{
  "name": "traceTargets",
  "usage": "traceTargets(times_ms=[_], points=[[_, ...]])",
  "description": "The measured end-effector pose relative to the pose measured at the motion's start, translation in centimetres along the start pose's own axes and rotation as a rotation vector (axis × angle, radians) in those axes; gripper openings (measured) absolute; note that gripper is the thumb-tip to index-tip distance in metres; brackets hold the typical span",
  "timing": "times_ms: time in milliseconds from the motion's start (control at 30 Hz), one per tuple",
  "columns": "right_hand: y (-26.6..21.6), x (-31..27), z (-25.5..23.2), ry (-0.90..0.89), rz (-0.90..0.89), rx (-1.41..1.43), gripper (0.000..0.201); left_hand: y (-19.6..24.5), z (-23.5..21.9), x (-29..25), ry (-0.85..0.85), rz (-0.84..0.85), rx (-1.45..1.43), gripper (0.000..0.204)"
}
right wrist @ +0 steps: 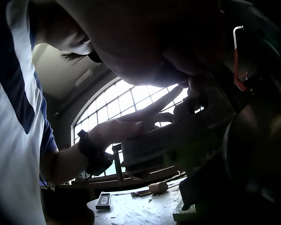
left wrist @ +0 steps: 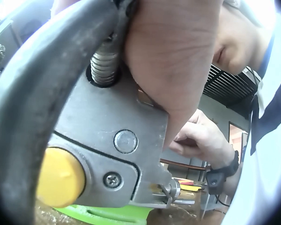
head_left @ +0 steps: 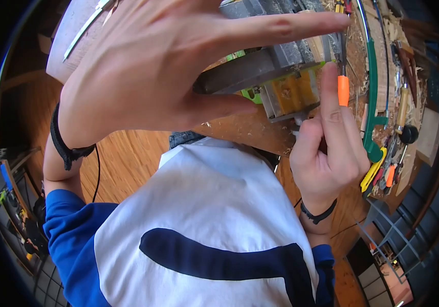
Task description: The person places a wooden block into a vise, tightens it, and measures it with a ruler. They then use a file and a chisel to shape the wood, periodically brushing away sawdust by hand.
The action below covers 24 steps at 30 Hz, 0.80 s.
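Observation:
My left hand (head_left: 148, 66) spreads large across the upper part of the head view. Its straight index finger reaches right over a grey metal machine (head_left: 291, 53), with the thumb below a dark curved rim (head_left: 229, 77). In the left wrist view the palm is close above the machine's grey housing (left wrist: 117, 112), beside a thick dark curved bar (left wrist: 33, 89). A round yellow knob (left wrist: 61, 178) and a bright green base (left wrist: 112, 215) show there too. My right hand (head_left: 337, 153) points its straight index finger at the machine's right end, other fingers bent. Neither hand visibly holds anything.
Right of the right hand lie an orange-handled tool (head_left: 343, 92), a green-framed saw (head_left: 371, 87), a yellow utility knife (head_left: 373, 174) and a wooden-handled tool (head_left: 402, 107). Wood shavings litter the bench (head_left: 250, 134). A thin metal strip (head_left: 84, 33) lies at upper left.

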State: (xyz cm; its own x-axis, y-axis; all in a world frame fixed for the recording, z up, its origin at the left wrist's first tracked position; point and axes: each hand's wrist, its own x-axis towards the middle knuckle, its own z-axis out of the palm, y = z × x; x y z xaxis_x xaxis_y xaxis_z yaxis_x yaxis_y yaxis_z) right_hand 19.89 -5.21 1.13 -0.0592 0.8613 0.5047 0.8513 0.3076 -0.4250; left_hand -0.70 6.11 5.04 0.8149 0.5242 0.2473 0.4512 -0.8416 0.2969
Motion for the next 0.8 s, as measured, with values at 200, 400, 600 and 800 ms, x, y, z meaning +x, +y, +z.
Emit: traceTargets(times_ms=[200,400,600,800], points=[[0.0,-0.2,0.0,0.010,0.019,-0.045,0.059,0.1,1.8,0.1,0.032,0.032,-0.005,0.083],[0.3,-0.5,0.0,-0.005,0.007,-0.044,0.057,-0.5,2.4,0.3,0.123,0.104,0.082,0.085],[0.3,-1.4,-0.8,-0.089,0.039,-0.050,0.054,-0.5,2.8,0.0,0.146,0.131,0.141,0.084],[0.5,-1.9,-0.6,-0.060,0.022,-0.011,0.053,-0.3,3.3,-0.1,0.195,0.100,0.105,0.083]])
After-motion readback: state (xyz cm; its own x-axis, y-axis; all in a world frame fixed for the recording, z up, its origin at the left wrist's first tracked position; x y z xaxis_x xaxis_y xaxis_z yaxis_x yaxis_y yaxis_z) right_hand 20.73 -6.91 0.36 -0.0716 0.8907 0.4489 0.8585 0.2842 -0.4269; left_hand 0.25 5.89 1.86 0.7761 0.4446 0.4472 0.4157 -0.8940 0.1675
